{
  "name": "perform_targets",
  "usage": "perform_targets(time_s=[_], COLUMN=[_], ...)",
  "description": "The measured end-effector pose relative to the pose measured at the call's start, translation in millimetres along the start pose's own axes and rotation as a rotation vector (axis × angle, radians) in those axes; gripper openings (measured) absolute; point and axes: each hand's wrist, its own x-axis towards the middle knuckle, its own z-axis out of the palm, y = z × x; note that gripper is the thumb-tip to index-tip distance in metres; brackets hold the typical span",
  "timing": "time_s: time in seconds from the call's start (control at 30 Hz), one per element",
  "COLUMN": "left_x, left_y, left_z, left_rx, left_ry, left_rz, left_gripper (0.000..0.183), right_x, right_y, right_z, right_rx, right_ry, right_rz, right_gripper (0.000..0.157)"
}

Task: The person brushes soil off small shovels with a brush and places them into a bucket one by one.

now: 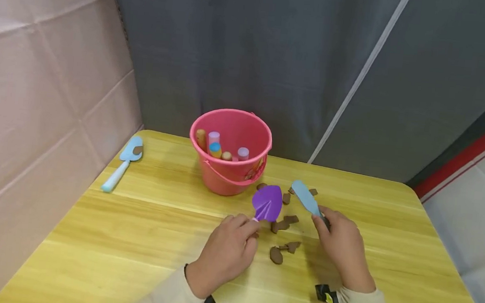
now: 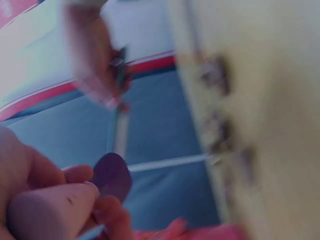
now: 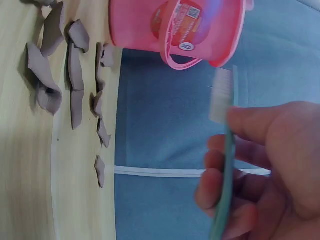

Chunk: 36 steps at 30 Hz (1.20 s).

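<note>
My left hand grips the pink handle of a small purple toy shovel, whose blade is held over the table beside the bucket. In my right hand is a light-blue brush with white bristles, the thumb and fingers wrapped around its handle. Between and beyond the two tools lie several brown clay-like scraps, flat and irregular; the right wrist view shows some of them as curled strips. The left wrist view is blurred.
A pink bucket with a handle stands at the back middle, holding several coloured stick-like pieces. Far left lies a light-blue toy shovel with a brown scrap on its blade. A dark curtain hangs behind the wood-grain table.
</note>
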Motion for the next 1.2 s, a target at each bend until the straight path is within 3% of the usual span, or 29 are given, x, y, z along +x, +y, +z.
perform_targets(time_s=[0.13,0.23,0.33,0.47,0.6,0.77,0.9,1.1,1.2], left_x=[25.1,50.9,81.5,120.3,146.5,155.9,155.9,153.2,148.3], left_y=[-0.3,-2.6,-11.1,-27.0,-41.2,-52.1,-58.6,-66.0,-68.6], left_z=[-41.0,-73.4,-97.7,-114.0,-109.8,-89.2,-77.9,-71.7,-76.4], left_rx=[-0.087,-0.118,-0.126,-0.133,-0.13,-0.11,-0.06,0.067,0.065], left_ry=[0.087,0.197,0.304,0.334,0.26,0.094,-0.019,-0.186,-0.171], left_rz=[0.048,0.06,0.01,-0.101,-0.183,-0.262,-0.235,-0.173,-0.124], left_gripper=[0.039,0.034,0.021,0.016,0.027,0.044,0.044,0.031,0.029], right_x=[-2,-2,-1,-1,-2,-3,-3,-3,-4], right_y=[3,4,2,0,-1,-2,-3,-3,-3], right_z=[-2.0,-2.1,-2.0,1.1,4.7,7.7,8.9,8.6,8.0], right_rx=[0.041,0.048,0.066,0.075,0.072,0.072,0.073,0.074,0.076], right_ry=[0.092,0.114,0.096,0.059,0.033,0.036,0.041,0.038,0.031], right_rz=[-0.019,-0.031,-0.027,-0.018,-0.002,-0.003,-0.017,-0.019,-0.021], right_gripper=[0.032,0.033,0.032,0.031,0.031,0.033,0.033,0.033,0.032])
